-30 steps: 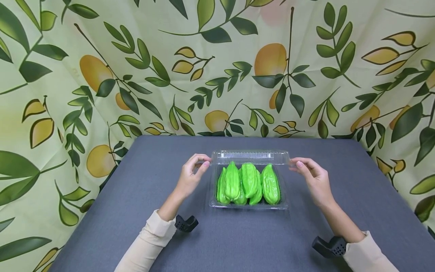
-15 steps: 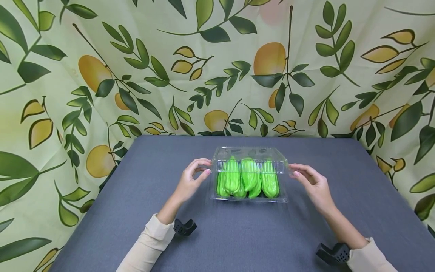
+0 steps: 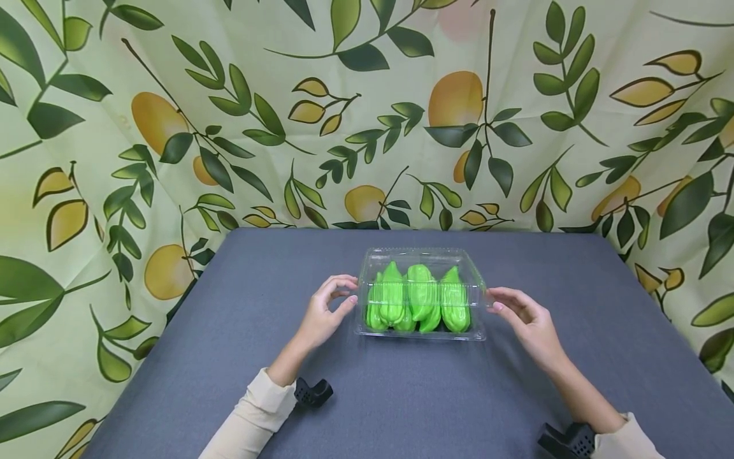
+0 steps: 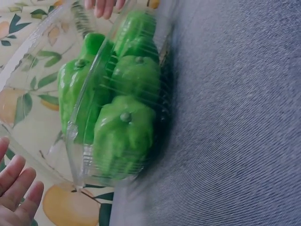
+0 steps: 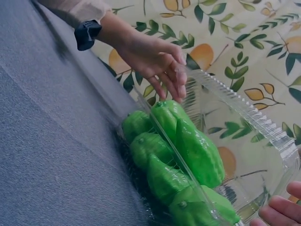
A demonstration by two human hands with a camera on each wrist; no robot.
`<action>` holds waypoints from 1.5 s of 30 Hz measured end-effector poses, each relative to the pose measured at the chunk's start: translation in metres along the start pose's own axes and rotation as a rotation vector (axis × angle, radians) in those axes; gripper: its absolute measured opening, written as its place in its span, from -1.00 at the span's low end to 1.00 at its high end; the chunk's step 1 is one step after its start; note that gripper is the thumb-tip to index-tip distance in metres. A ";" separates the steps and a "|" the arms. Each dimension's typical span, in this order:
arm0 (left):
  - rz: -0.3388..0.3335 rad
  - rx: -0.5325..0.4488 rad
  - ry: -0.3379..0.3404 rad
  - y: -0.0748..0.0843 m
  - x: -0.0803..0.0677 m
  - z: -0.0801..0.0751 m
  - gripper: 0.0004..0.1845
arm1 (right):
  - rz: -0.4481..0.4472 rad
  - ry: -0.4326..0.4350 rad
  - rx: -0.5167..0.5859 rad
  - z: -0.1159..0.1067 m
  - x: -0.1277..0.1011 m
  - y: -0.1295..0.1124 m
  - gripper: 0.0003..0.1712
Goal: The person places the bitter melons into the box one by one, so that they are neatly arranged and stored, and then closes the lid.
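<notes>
Two hands sit at the ends of a clear box (image 3: 421,331) of green veggies (image 3: 417,298) on the gray table (image 3: 401,401) — left hand (image 3: 324,312) and right hand (image 3: 524,319) both pinch its lid (image 3: 421,255), lowered over them.

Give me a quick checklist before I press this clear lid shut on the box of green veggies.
1. Lid lowered over the tray: ok, it sits over the green vegetables but is not seen snapped.
2. Both hands placed at the lid's ends: ok, left hand at the left end, right hand at the right end.
3. Vegetables inside the tray, none sticking out past the rim: ok in the head view.
4. Vegetables low enough for the lid to close: cannot tell; they reach close to the lid.
5. Front edge latch lined up: cannot tell.
6. Tray flat on the grey table: ok.
</notes>
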State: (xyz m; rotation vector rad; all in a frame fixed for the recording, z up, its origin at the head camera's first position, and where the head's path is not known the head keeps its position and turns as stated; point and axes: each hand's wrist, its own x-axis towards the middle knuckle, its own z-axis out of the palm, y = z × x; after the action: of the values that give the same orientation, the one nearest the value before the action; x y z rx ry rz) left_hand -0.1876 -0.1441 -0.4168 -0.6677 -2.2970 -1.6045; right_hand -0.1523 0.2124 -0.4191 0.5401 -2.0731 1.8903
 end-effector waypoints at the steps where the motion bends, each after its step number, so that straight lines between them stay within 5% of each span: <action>1: -0.001 0.002 0.004 0.000 -0.001 0.001 -0.82 | 0.002 -0.001 0.007 0.000 -0.001 0.000 -0.74; 23: 0.008 0.067 -0.012 -0.002 -0.011 0.009 -0.63 | 0.043 0.033 0.061 0.008 -0.016 0.006 -0.71; 45: -0.021 0.096 -0.040 -0.015 -0.022 0.011 -0.57 | 0.233 0.025 -0.044 0.014 -0.025 0.016 -0.75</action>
State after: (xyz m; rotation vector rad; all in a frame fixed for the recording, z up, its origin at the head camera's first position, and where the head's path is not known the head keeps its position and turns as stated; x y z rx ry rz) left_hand -0.1758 -0.1427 -0.4425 -0.6606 -2.4000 -1.4912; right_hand -0.1367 0.2021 -0.4464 0.2735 -2.2387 1.9569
